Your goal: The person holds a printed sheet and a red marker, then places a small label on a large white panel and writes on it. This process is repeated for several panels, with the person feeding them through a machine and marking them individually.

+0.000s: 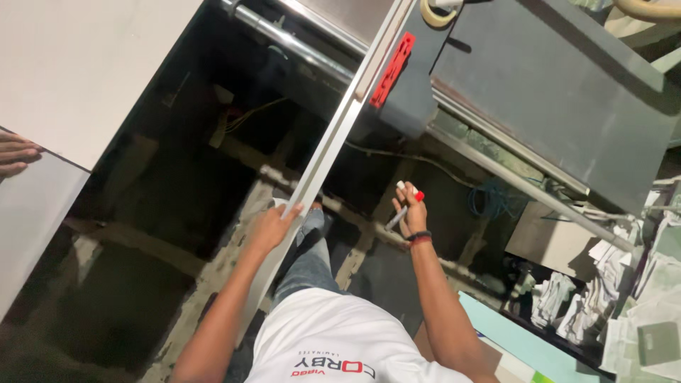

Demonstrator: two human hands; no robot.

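The left hand (273, 225) holds a long white strip (333, 135) mid-frame. The right hand (411, 209) grips a marker (401, 211) beside it.

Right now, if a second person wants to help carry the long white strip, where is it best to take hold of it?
Probably at the far upper part of the long white strip, near the red block, coming from its open left side. The left hand already grips the near end, and the strip runs long and thin away from it, so its far end hangs unsupported. The right hand holds a marker.
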